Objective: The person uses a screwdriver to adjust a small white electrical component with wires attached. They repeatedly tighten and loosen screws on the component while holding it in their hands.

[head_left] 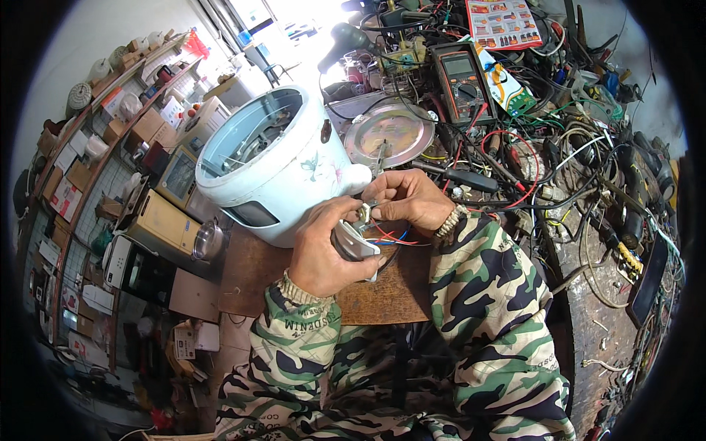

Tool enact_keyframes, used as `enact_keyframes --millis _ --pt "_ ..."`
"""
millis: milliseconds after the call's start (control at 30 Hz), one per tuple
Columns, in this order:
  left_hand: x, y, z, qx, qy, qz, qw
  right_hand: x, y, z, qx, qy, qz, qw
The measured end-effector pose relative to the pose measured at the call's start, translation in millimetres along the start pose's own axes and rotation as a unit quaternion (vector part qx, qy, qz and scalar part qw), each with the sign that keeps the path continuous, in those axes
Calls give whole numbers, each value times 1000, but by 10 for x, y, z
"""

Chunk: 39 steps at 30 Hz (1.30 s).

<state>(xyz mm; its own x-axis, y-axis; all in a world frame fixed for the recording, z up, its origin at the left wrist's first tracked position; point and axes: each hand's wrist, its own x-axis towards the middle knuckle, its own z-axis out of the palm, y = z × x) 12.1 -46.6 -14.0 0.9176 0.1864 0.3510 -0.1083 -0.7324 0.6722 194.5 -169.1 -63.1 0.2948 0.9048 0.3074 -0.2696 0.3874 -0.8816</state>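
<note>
My left hand (316, 256) is closed around a curved white plastic panel (354, 244), held over the wooden stool-like surface. At the panel's upper end, my right hand (421, 201) pinches a small pale part (365, 213), whose exact kind my fingers hide. Red and blue wires (396, 239) hang out beside the panel under my right hand. Just beyond my hands stands a pale blue rice cooker body (298, 173), tilted, with a floral print on its side. Its open top shows a metal interior.
A round metal plate (397, 131) lies behind the cooker. To the right, a multimeter (463, 84), a black-handled screwdriver (471, 179) and tangled cables crowd the bench. Shelves of boxes (81, 169) and microwave-like appliances (165, 224) line the left. The brown wooden surface (386, 298) ends close to my lap.
</note>
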Motion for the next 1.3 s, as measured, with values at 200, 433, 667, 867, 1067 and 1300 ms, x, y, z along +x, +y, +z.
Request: enact_keyframes --millis 200,433,667,867,1067,1300 --pt "-20 -84 -10 52 34 56 996 7 23 33 -58 3 10 998" --pt "-75 -95 -26 104 59 119 986 -40 2 186 -46 16 -4 999" --pt "-63 -156 -61 77 37 127 988 -47 51 163 -105 15 -18 994" --pt "-45 -294 -43 23 51 129 990 -33 -1 278 -90 30 -28 995" --pt "20 -245 -10 -30 82 42 995 -49 26 265 -84 31 -14 996" --pt "39 -309 38 -110 93 6 990 -46 33 281 -89 34 -17 995"
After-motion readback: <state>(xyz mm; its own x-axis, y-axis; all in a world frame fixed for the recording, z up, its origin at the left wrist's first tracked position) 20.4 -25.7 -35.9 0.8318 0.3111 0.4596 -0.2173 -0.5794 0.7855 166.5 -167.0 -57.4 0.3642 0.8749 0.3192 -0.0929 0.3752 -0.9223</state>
